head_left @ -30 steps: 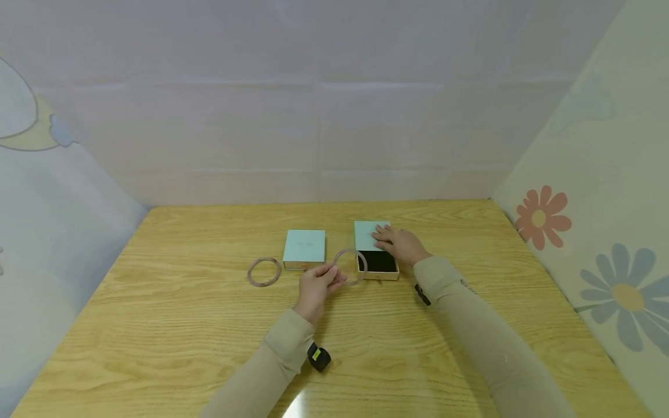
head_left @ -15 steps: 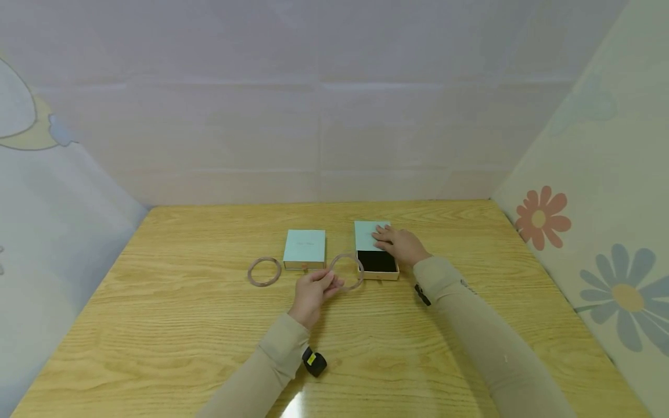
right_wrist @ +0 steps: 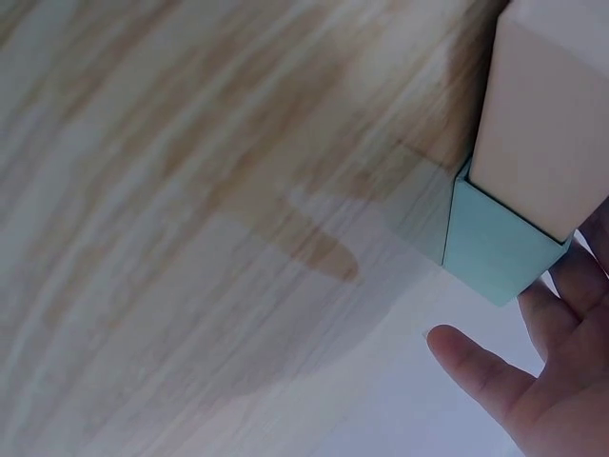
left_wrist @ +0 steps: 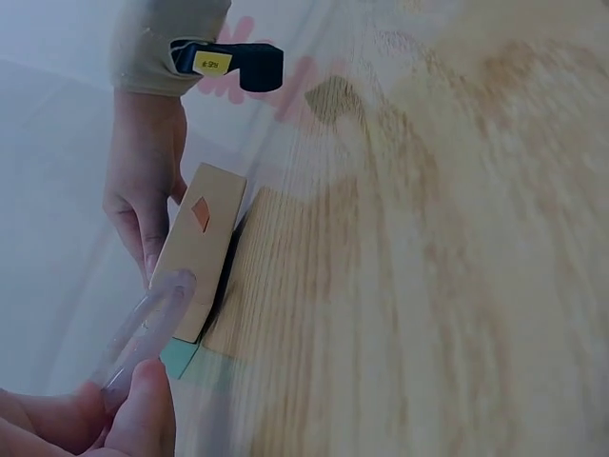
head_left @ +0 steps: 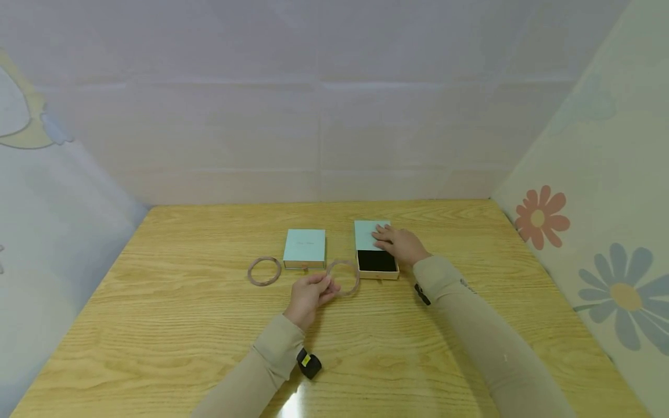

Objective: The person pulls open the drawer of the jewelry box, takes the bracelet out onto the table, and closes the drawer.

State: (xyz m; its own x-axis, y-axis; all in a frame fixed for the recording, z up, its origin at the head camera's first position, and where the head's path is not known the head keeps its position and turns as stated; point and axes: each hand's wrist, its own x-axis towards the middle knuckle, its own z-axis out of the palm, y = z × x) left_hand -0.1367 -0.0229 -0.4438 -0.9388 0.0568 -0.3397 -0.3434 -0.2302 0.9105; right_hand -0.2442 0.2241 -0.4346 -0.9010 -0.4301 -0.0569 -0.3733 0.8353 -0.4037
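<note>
My left hand [head_left: 309, 296] pinches a pale, translucent bangle [head_left: 358, 278] between thumb and fingers, just in front of the right-hand box. That box has a light-blue sleeve [head_left: 363, 235] and a cream drawer [head_left: 377, 276] pulled partly out toward me, showing a black inside. On top of the sleeve rest the fingers of my right hand [head_left: 402, 245], extended; in the right wrist view its thumb stands apart from the box. A second bangle [head_left: 263, 284] lies flat on the table to the left. Between the two bangles, farther back, sits a closed light-blue box [head_left: 305, 247].
The wooden table [head_left: 172, 313] meets a pale wall covering [head_left: 251, 145] behind the boxes. Side panels with printed flowers [head_left: 626, 296] border it on the right. A black wrist camera [head_left: 309, 364] sits on my left cuff.
My left hand has drawn back slightly toward me and to the left with the bangle, away from the drawer. The right hand and both boxes have stayed in place.
</note>
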